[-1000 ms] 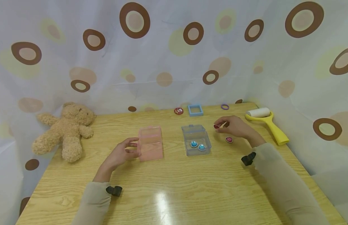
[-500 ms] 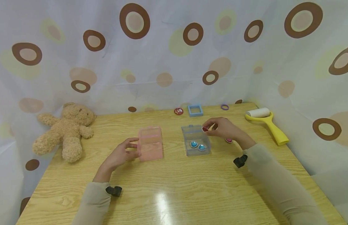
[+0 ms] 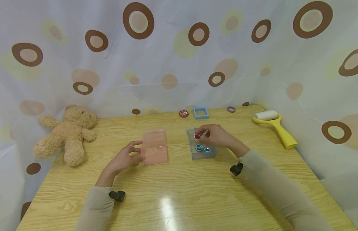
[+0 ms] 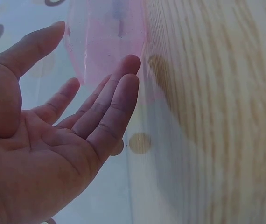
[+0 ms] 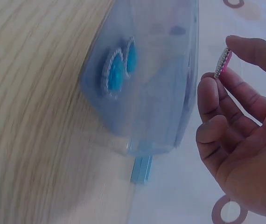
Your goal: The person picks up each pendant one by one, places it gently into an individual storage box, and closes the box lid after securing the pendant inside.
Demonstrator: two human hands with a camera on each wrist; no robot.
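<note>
Between thumb and fingertip, my right hand [image 3: 216, 136] pinches a red gem with a beaded silver rim [image 3: 197, 136]. It hangs over the back part of an open translucent blue-grey box [image 3: 200, 156]. Inside that box lie two blue gems, one heart-shaped [image 3: 199, 148] and the other rounded [image 3: 207, 151]. The right wrist view shows the held gem [image 5: 223, 63] edge-on, apart from the box wall. My left hand [image 3: 127, 157] has its fingers loosely spread at the left side of an open translucent pink box [image 3: 155, 155]; whether they touch it I cannot tell.
A teddy bear [image 3: 70, 134] lies at the left. Along the back are a red patterned disc [image 3: 183, 114], a light-blue square frame [image 3: 201, 113] and a purple ring [image 3: 231, 109]. A yellow-handled lint roller [image 3: 278, 126] lies at the far right.
My right hand has carried the red gem leftward from beside the blue-grey box to above it. The pink gem on the table is now hidden behind that arm. My left hand stays put.
</note>
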